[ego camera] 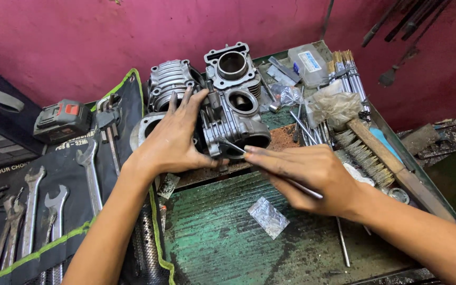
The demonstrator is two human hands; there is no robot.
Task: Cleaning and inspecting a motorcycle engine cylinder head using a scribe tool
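Observation:
My left hand (pixel 172 140) lies flat against the left side of a grey metal engine cylinder head (pixel 236 124) and steadies it on the green workbench (pixel 222 237). My right hand (pixel 310 174) pinches a thin metal rod (pixel 231 145) whose tip touches the front of that head. A finned engine cylinder (pixel 233 67) with an open bore stands just behind it. Another ribbed metal casting (pixel 169 79) sits behind my left hand.
A black tool roll (pixel 54 174) with several spanners lies at the left, a cordless tool battery (pixel 62 119) above it. A wire brush (pixel 376 153), several long rods (pixel 352 74), a plastic box (pixel 307 62) and a small foil packet (pixel 268 215) occupy the bench's right and front.

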